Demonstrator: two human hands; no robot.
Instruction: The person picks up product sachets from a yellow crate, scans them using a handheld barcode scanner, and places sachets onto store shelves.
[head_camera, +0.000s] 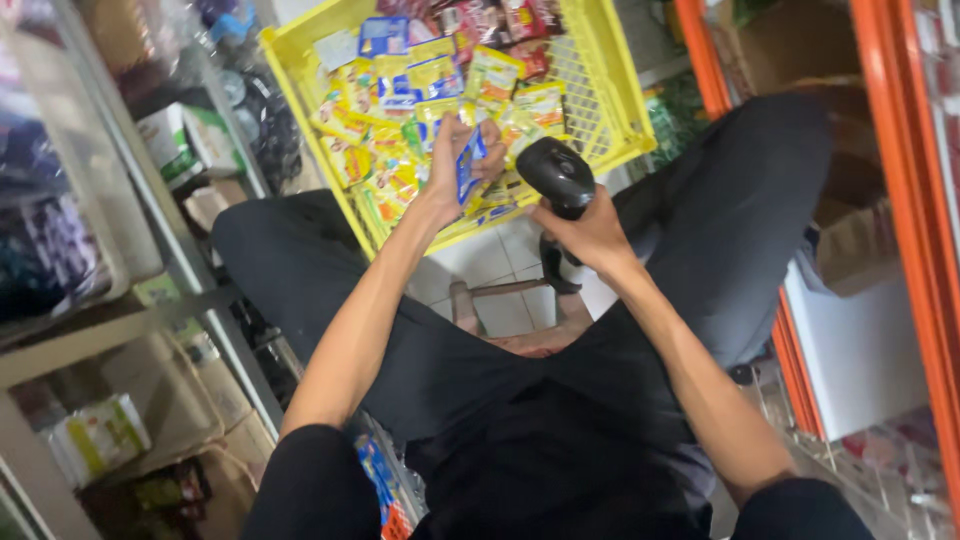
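Observation:
My left hand grips a small blue sachet and holds it up in front of a black handheld scanner. My right hand is wrapped around the scanner's handle, its head pointing toward the sachet. Both hands hover just over the near edge of a yellow plastic crate filled with several yellow, red, green and blue sachets. I am seated, with my legs in black trousers spread to either side.
Grey metal shelving with boxes and packets stands on the left. Orange shelf uprights and a cardboard box are on the right. A small wooden stool and white floor tiles show between my knees.

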